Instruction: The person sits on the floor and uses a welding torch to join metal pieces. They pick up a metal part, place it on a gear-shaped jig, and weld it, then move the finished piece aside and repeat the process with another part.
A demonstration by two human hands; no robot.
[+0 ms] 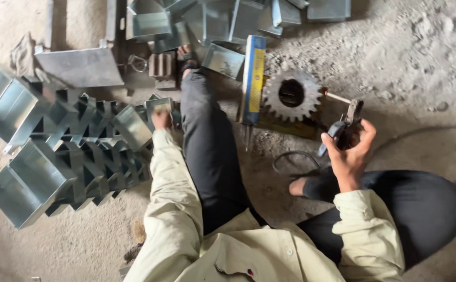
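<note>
So right hand [351, 151] is wrapped tight around the welding electrode holder [343, 128] at mid-right, beside the big gear [292, 95]. Left hand [161, 119] grips a folded sheet-metal piece [159, 104] off the pile [66, 151] at left, outstretched leg [209, 151] in between.

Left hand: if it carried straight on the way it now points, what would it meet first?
The left hand already rests on a small folded metal box; beyond that probably the wooden block, though depth is unclear.

Dusty grey concrete floor [421, 68], gritty, rubble at upper right. Directly on it: interlocked stack of folded galvanised sheet-metal channel pieces [71, 151] at left; flat grey metal sheet [79, 67]; toothed dark steel gear wheel [291, 95]; blue-and-yellow long box [253, 78] beside the gear.
</note>
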